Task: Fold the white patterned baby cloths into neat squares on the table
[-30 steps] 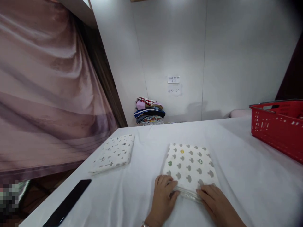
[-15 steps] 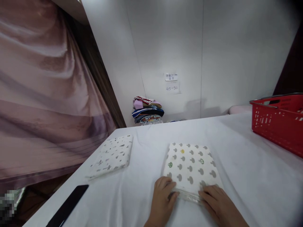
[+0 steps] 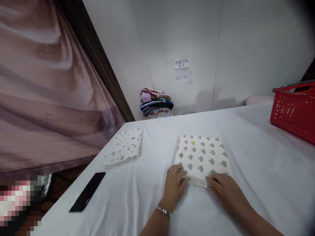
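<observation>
A folded white cloth with grey mushroom print [image 3: 202, 155], inside a clear plastic bag, lies on the white-covered table [image 3: 258, 170] in front of me. My left hand [image 3: 174, 185] pinches the near left edge of the bag, fingers curled on the plastic. My right hand [image 3: 225, 191] presses its fingers on the near right edge of the same package. A bracelet sits on my left wrist.
A second folded patterned cloth [image 3: 125, 147] lies at the table's left. A black phone [image 3: 88, 191] rests near the left front edge. A red basket [image 3: 294, 109] stands at the far right. A stack of folded fabrics [image 3: 156, 103] sits against the white wall. A pink curtain [image 3: 49, 91] hangs left.
The view has tilted down and shifted, so my forearms show more. Both hands stay on the near edge of the packaged cloth.
</observation>
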